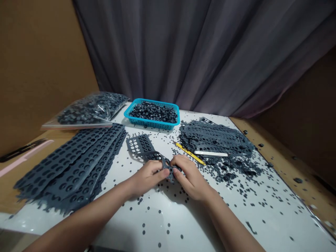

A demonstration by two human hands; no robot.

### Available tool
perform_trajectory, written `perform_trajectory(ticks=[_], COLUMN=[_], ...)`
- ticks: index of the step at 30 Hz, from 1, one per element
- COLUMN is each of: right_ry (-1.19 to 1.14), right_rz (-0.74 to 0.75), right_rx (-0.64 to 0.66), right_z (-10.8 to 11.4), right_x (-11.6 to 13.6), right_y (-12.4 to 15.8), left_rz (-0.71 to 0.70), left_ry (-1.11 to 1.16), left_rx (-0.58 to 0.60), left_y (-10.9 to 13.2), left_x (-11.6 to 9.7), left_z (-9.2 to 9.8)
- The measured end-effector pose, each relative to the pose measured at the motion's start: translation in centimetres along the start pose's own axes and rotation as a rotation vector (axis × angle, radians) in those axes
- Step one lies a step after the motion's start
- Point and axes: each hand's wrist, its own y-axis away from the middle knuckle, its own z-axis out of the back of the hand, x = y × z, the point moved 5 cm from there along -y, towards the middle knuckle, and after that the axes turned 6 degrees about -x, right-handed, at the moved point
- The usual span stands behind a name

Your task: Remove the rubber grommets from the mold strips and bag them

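Rubber strip (157,156), left hand (147,177), right hand (189,176) (pinching)

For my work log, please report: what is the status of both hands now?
Left hand and right hand pinching grey perforated rubber strip. Loose rubber bits scattered around hands.

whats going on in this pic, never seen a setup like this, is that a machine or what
There's no machine here. This single picture comes from a camera worn on a person's head, looking forward and down. Their left hand and right hand both pinch a holed grey strip. On the white table lie a stack of similar strips to the left, a heap of strips to the right, and many small dark pieces scattered about. Further back are a blue basket of dark rings and a plastic bag of similar pieces.
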Motion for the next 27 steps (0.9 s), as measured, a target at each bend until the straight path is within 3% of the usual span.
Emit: perform_trajectory(ticks=[6,9,12,19,22,27], right_ry=[0.039,0.151,0.244,0.196,-0.007,-0.702], right_rz=[0.051,0.040,-0.006,0.014,-0.040,-0.433], right_rx=[-0.079,-0.034,0.021,0.148,0.034,-0.247], right_z=[0.6,0.4,0.1,-0.5,-0.7,-1.4], right_x=[0.2,0.6,0.7,0.8,0.8,-1.1], right_y=[0.2,0.2,0.0,0.0,0.0,-0.1], left_rz=[0.030,0.009,-0.003,0.046,0.145,0.189], left_ry=[-0.030,-0.057,-0.074,0.023,0.196,0.396], left_rx=[-0.069,-0.115,-0.089,-0.026,-0.007,-0.013], left_y=[0.0,-0.1,-0.1,0.0,0.1,0.3], left_x=[0.2,0.0,0.0,0.6,1.0,0.9], left_z=[0.2,0.4,0.3,-0.1,-0.4,-0.8])
